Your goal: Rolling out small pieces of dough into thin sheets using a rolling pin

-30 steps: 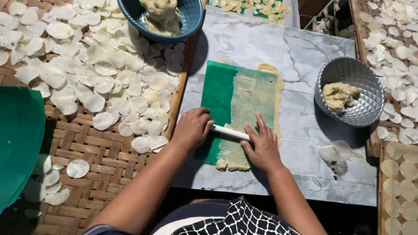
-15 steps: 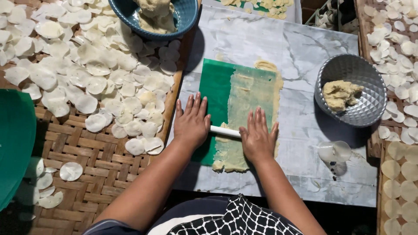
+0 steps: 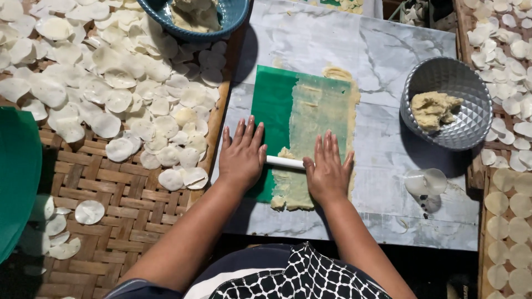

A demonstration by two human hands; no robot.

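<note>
Both palms flat, fingers spread, no clench: left hand (image 3: 241, 156) & right hand (image 3: 328, 169) pressing white roller (image 3: 285, 162) across dough strip (image 3: 313, 138) on green sheet (image 3: 274, 102), likely to thin it evenly. Beyond sheet, right: silver bowl (image 3: 449, 102) w/ dough; left: blue bowl (image 3: 194, 16).

Grey marble slab (image 3: 388, 50): green sheet (image 3: 274, 102) under the fingers, silver bowl (image 3: 471, 119) right of them, clear cup (image 3: 425, 182) beside right fingers.
</note>
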